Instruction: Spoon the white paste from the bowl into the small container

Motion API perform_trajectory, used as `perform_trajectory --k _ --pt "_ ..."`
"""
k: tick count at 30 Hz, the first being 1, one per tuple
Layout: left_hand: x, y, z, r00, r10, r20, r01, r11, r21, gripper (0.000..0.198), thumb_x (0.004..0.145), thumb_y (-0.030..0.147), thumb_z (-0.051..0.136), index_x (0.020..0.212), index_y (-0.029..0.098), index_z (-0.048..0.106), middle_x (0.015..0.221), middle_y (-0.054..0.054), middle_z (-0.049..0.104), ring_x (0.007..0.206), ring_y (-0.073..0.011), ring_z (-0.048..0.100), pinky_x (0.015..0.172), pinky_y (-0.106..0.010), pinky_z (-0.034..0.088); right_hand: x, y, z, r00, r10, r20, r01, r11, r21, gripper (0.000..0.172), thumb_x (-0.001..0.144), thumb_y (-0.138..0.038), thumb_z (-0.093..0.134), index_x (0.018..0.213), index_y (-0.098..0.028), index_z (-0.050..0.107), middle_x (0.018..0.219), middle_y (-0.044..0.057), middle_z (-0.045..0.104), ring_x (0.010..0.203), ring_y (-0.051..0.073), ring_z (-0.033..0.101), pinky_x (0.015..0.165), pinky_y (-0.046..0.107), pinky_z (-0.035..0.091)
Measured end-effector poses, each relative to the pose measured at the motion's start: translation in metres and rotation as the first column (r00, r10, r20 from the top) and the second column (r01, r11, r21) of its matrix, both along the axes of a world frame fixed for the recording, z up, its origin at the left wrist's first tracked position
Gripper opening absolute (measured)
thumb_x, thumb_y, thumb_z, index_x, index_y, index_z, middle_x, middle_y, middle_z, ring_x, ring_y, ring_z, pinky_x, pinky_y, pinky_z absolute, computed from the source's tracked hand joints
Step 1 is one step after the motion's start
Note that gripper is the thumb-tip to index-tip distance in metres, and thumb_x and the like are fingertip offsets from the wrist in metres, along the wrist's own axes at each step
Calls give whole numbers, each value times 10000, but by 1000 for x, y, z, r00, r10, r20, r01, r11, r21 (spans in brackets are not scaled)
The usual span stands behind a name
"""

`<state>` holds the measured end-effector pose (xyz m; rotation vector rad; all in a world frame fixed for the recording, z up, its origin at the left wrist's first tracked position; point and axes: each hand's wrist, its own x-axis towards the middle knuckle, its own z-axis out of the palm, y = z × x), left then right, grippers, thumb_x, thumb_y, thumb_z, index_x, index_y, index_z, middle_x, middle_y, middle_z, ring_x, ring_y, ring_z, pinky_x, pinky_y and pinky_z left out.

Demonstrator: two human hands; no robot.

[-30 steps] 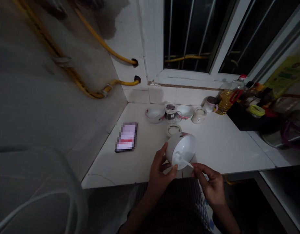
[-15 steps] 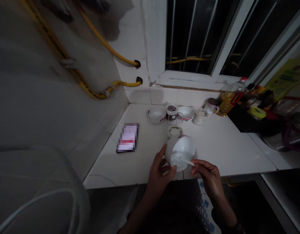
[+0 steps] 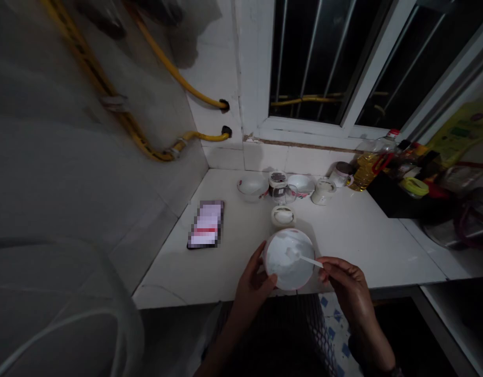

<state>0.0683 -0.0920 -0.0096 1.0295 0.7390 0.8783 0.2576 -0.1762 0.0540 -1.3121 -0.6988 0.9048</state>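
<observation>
My left hand (image 3: 256,280) grips the left side of a white bowl (image 3: 281,275), thumb on the near rim and fingers around the outside. Between the fingertips of my right hand (image 3: 346,277) is the handle of a white spoon (image 3: 311,260). Its head rests inside the bowl, in or against some whitish stuff that I cannot make out. Just beyond the bowl stands a small lidded jar (image 3: 283,216). The bowl is near the front edge of the white tiled counter (image 3: 233,267).
Along the back stand two bowls (image 3: 252,187), a dark-filled jar (image 3: 278,179), a white jar (image 3: 323,191) and a mug (image 3: 341,174). An oil bottle (image 3: 363,170) and a black box (image 3: 396,196) of condiments are at right. A phone (image 3: 206,224) lies at left.
The bowl has come down and nearer, going from tilted to more level. The spoon has moved slightly right with my right hand, its head still in the bowl.
</observation>
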Motion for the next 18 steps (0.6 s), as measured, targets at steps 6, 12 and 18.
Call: perform_trajectory --k 6,12,18 --pt "-9 0 -7 1000 -15 -5 15 998 -55 871 728 499 754 1474 231 395 1331 -131 602 1113 -297 660 846 -382 613 19 24 13 982 -65 177 51 995 83 204 747 -364 733 817 -178 781 590 31 686 535 142 575 574 300 488" --pt "-13 1 -14 1000 15 11 -14 997 -73 875 715 488 777 1463 222 409 1338 -142 607 1150 -319 644 870 -408 606 23 64 3 667 -251 702 68 958 278 180 899 -285 596 961 -200 743 747 34 735 678 168 633 694 334 514" --pt "-13 1 -12 998 66 12 -65 993 -102 866 703 478 781 1452 225 430 1290 -133 622 1103 -314 657 801 -381 625 27 74 -8 64 -325 944 -247 911 331 315 922 -54 457 1082 -167 703 897 80 757 766 179 641 774 364 492"
